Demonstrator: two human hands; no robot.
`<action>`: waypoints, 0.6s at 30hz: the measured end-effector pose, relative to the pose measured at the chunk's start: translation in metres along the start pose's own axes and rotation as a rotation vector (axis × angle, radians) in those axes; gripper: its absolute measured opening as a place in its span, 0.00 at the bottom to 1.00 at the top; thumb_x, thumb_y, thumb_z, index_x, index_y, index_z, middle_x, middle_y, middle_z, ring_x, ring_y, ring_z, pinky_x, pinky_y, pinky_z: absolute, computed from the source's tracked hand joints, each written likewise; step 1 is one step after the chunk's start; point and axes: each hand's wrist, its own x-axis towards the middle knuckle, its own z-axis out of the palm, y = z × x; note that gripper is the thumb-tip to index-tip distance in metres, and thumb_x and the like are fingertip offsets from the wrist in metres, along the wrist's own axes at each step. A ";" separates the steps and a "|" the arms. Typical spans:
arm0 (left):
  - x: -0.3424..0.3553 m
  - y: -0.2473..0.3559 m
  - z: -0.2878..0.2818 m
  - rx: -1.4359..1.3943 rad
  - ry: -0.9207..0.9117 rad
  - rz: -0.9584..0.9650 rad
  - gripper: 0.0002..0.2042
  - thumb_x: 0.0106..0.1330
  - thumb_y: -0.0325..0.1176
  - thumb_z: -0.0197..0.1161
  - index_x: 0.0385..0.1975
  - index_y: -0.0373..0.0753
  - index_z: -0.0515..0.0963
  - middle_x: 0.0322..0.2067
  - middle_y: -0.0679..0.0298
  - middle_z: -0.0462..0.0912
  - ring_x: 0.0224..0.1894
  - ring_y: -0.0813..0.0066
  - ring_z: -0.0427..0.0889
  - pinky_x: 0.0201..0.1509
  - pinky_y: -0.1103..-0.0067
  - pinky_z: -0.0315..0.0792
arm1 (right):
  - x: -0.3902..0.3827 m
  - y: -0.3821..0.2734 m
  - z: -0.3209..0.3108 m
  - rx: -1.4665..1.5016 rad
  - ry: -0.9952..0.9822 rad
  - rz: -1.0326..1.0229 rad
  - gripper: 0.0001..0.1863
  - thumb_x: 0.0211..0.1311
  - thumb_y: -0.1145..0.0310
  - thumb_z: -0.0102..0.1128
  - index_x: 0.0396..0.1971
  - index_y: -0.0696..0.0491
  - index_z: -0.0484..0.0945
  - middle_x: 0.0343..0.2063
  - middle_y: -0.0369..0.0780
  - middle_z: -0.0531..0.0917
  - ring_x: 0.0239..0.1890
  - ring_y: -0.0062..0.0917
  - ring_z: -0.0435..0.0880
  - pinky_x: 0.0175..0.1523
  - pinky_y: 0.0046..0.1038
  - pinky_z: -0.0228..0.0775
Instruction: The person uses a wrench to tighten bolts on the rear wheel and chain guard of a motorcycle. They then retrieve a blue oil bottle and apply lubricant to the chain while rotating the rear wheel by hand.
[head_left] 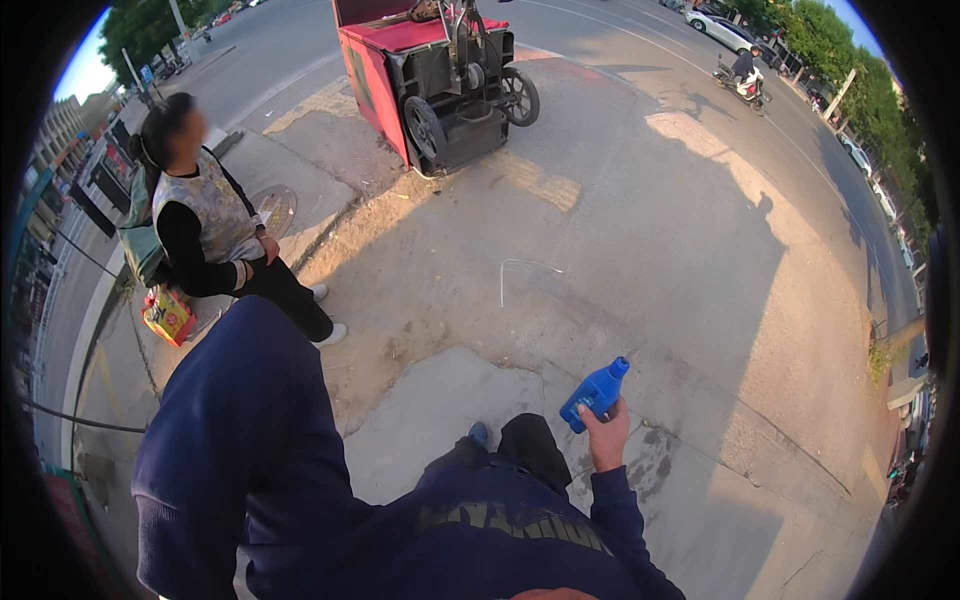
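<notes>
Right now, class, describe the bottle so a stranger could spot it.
Find the red cart at the top, then go down the pavement to the wearer's right hand. The bottle it grips slants up and right; its bright blue sets it apart from the navy sleeve.

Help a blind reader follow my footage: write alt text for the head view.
The wearer's right hand holds a blue bottle over partly shaded pavement. Ahead is a red wheeled cart; at left, another person; at upper right, a scooter rider on the road.

Grey pavement (640,230) bears a red cart (385,95) and bent white strip (502,285)
</notes>
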 end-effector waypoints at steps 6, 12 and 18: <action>-0.097 -0.135 0.013 0.190 0.161 -0.026 0.16 0.73 0.37 0.56 0.54 0.35 0.75 0.41 0.58 0.82 0.42 0.64 0.82 0.49 0.62 0.73 | 0.154 0.017 0.043 -0.049 0.001 0.057 0.32 0.54 0.66 0.79 0.53 0.64 0.74 0.44 0.46 0.84 0.44 0.28 0.85 0.49 0.30 0.79; -0.162 -0.283 0.007 0.750 0.385 0.017 0.15 0.74 0.36 0.55 0.54 0.35 0.75 0.41 0.58 0.82 0.44 0.64 0.81 0.52 0.61 0.72 | 0.338 0.019 0.128 0.064 -0.078 0.059 0.32 0.52 0.64 0.80 0.54 0.61 0.76 0.45 0.45 0.86 0.46 0.29 0.85 0.52 0.31 0.76; -0.308 -0.512 -0.022 1.251 0.915 0.042 0.16 0.75 0.39 0.51 0.57 0.41 0.76 0.35 0.63 0.76 0.31 0.69 0.75 0.34 0.74 0.74 | 0.491 -0.030 0.216 -0.034 -0.241 -0.116 0.33 0.49 0.61 0.80 0.53 0.60 0.77 0.42 0.48 0.87 0.44 0.33 0.87 0.51 0.33 0.76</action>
